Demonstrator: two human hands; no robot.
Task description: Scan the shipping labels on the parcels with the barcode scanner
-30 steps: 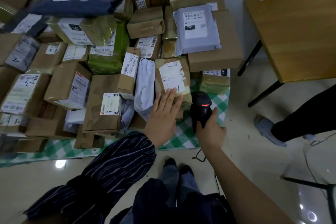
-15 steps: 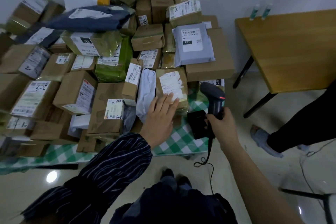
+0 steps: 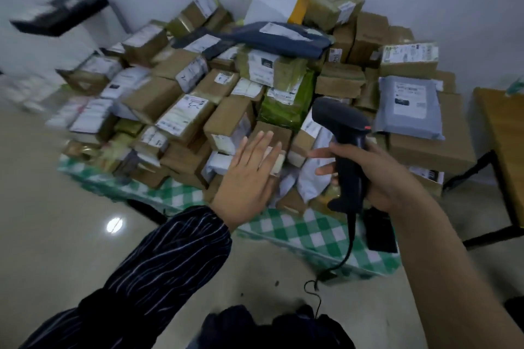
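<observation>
A heap of several brown cardboard parcels point(image 3: 181, 119) with white shipping labels lies on a green checked cloth point(image 3: 317, 235). My right hand point(image 3: 377, 176) grips the handle of a black barcode scanner point(image 3: 344, 136), whose head is raised and points left over the pile. A black cable hangs from its base to the floor. My left hand point(image 3: 249, 176), fingers straight and together, hovers over the parcels at the front of the heap, just left of the scanner. A grey poly mailer point(image 3: 408, 108) lies on a box at the right.
A wooden table point(image 3: 504, 150) on black legs stands at the right. A white box with yellow tape point(image 3: 275, 0) and a dark blue bag point(image 3: 266, 38) top the heap. A black object point(image 3: 380, 232) lies on the cloth's front edge. Tiled floor spreads at front left.
The view has swung left. My right hand has lifted the scanner up and turned its head leftward. My left hand has moved left, off the labelled box it was touching.
</observation>
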